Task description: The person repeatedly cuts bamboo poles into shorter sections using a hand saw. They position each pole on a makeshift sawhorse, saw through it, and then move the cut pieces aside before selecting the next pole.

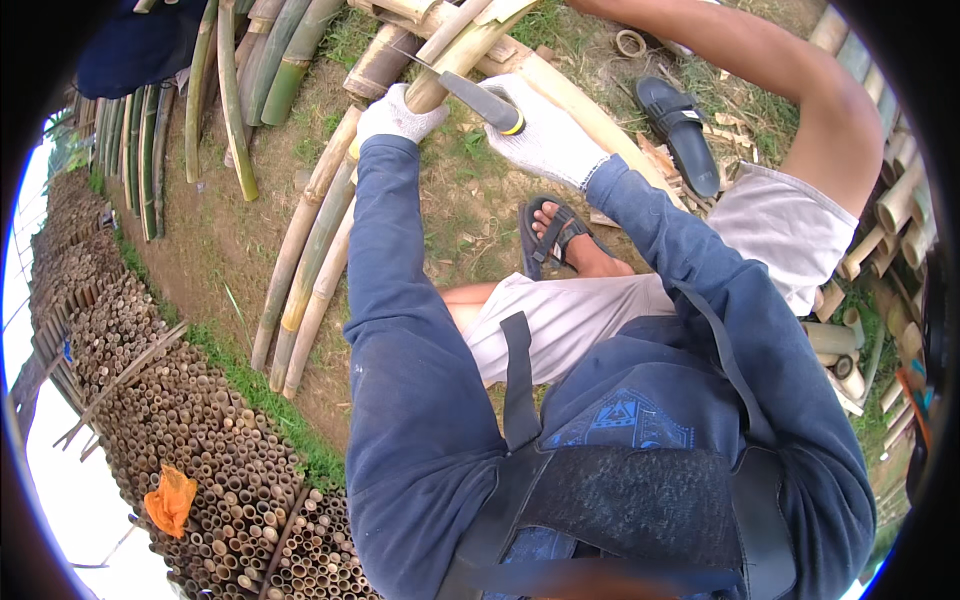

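Observation:
Both hands wear white knit gloves. My left hand (400, 117) is closed around the near end of a pale bamboo pole (470, 50), which slants away toward the top. In my right hand (548, 132) is a bladed hand tool (478, 98) with a dark grey handle and a yellow band near its end. Its thin blade lies across the bamboo pole, just beyond my left hand. Whether the blade is a knife's or a saw's I cannot tell. A thick bamboo log (585, 100) passes beneath and beyond my right hand.
Long bamboo poles (318, 250) lie on the ground left of my legs. Green bamboo strips (230, 100) lean at upper left. A large stack of cut bamboo (200, 420), with an orange bag (171, 500), fills the lower left. A loose sandal (680, 135) sits at right, near bamboo pieces (905, 190).

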Demonstrator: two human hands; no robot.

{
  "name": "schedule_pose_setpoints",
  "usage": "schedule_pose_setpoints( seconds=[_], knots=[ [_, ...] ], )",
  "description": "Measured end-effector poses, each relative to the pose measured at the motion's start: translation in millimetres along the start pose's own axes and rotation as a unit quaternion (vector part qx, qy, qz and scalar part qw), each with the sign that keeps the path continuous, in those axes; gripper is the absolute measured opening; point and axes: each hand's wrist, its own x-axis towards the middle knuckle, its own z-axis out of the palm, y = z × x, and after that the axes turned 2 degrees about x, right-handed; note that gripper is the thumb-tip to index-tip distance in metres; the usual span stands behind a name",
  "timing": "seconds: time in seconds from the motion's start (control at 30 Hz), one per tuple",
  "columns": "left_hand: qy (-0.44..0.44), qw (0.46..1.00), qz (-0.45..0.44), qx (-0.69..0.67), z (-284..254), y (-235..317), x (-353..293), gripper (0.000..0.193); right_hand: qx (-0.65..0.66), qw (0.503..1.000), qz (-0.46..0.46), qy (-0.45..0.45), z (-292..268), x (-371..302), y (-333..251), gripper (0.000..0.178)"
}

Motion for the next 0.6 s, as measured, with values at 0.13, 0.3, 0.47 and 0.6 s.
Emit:
schedule_pose_setpoints(
  seconds=[0.13,0.3,0.47,0.6],
  knots=[
    [0.015,0.999,0.026,0.015,3,-5,1,0.084,0.061,0.996,0.064,-0.032,-85,-121,-52,0.056],
    [0.010,1.000,0.023,0.008,10,-9,0,0.084,-0.054,0.994,0.075,-0.060,-126,-169,-85,0.058],
    [0.000,1.000,0.013,-0.006,2,-2,-2,0.085,0.019,0.998,0.051,-0.026,-18,-25,-1,0.049],
    [-0.029,1.000,-0.001,-0.002,0,-2,-3,0.088,0.038,0.999,-0.003,-0.010,-3,-18,15,0.051]
  ],
)
